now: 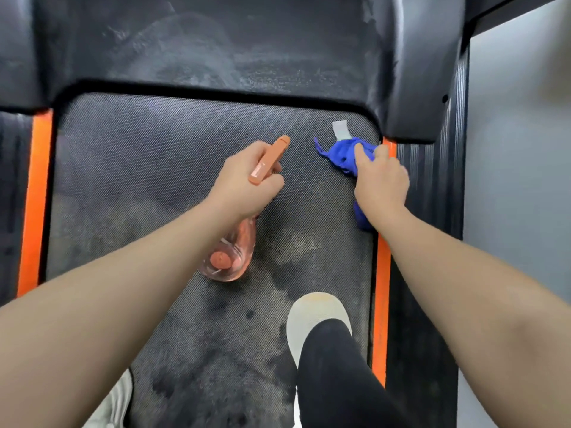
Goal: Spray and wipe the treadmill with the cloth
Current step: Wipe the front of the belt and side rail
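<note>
I look straight down at the treadmill's dark belt (139, 186), which shows damp, smeared patches. My left hand (247, 180) grips a clear spray bottle (230, 251) with an orange trigger head (270, 159), held above the middle of the belt with the nozzle pointing toward the front. My right hand (381, 180) grips a bunched blue cloth (338, 152) with a white tag, down at the belt's front right corner beside the orange side strip (383, 273).
The black motor cover (216, 50) spans the front, streaked with dust. An orange strip (35, 196) and ribbed black side rail border the left. My foot in a white shoe (312, 316) stands on the belt at lower right. A grey floor (519, 180) lies right.
</note>
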`<state>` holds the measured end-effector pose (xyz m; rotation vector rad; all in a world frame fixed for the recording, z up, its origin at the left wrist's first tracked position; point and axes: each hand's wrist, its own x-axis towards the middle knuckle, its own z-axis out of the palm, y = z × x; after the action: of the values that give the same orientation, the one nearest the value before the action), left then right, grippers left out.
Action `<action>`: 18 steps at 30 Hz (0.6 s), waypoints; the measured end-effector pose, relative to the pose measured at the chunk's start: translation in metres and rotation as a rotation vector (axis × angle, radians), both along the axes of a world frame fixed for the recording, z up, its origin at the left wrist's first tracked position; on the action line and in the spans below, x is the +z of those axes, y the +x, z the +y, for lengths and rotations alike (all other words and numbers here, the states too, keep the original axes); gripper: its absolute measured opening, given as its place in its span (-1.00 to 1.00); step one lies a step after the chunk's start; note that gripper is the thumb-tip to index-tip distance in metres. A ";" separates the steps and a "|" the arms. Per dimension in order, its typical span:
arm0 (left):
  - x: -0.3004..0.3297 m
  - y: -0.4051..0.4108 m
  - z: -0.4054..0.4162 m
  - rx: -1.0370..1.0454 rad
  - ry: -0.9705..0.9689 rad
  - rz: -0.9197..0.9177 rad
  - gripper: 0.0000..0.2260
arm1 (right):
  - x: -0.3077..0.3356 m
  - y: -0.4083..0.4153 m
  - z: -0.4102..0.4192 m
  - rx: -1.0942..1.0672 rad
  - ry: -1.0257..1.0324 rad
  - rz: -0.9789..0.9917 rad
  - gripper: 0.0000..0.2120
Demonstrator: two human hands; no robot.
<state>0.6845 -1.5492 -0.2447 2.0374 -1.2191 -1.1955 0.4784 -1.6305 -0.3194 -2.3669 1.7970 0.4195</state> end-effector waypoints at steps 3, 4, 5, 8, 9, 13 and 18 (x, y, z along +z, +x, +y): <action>-0.002 0.000 0.001 0.012 0.002 0.011 -0.68 | 0.008 0.009 0.015 -0.029 0.031 0.024 -0.47; -0.002 0.000 0.000 0.013 0.002 -0.003 -0.68 | 0.011 0.010 0.024 0.017 0.065 -0.004 -0.44; -0.002 -0.001 -0.002 0.012 0.003 -0.019 -0.68 | 0.012 0.012 0.033 0.072 0.115 -0.030 -0.43; -0.004 -0.002 -0.006 0.010 -0.003 -0.018 -0.68 | 0.015 0.020 0.048 0.199 0.227 -0.110 -0.41; -0.004 -0.002 -0.006 0.009 0.000 -0.011 -0.68 | 0.014 0.020 0.045 0.213 0.228 -0.122 -0.41; -0.006 0.003 -0.006 0.049 0.017 -0.008 -0.70 | 0.007 0.026 0.008 -0.005 0.150 -0.092 -0.44; -0.007 0.012 -0.009 0.114 0.017 -0.001 -0.68 | 0.013 0.064 0.025 0.234 0.153 -0.116 -0.51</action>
<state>0.6963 -1.5577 -0.2516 2.0905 -1.0812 -1.1541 0.5419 -1.6056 -0.3063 -2.4454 1.3926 0.4196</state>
